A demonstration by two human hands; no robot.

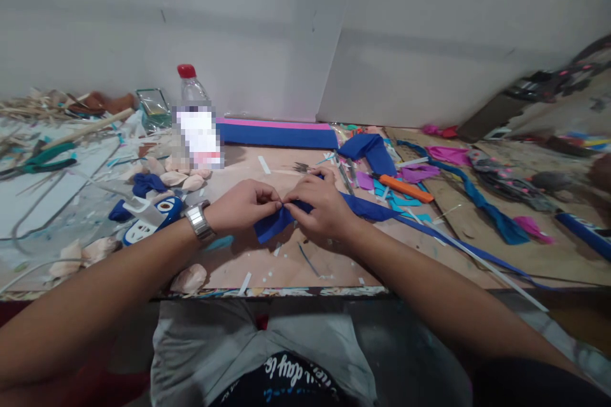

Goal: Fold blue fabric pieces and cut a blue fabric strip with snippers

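Note:
A dark blue strip point(274, 226), paper or cloth, hangs from my fingertips just above the worktable. My left hand point(245, 205), with a metal watch point(199, 221) at the wrist, pinches the strip between thumb and forefinger. Close beside it, my right hand point(321, 206) is closed on the same strip, its thumb and forefinger almost touching the left ones. From behind the right hand a long blue length point(372, 208) trails off to the right across the table. What lies under the right fingers is hidden.
A bottle with a red cap point(186, 71) stands behind a blurred patch. Folded blue material point(281, 136) lies along the wall. An orange cutter point(403, 187), green-handled pliers point(48, 159), a blue-and-white power strip point(155, 219) and scraps surround the hands.

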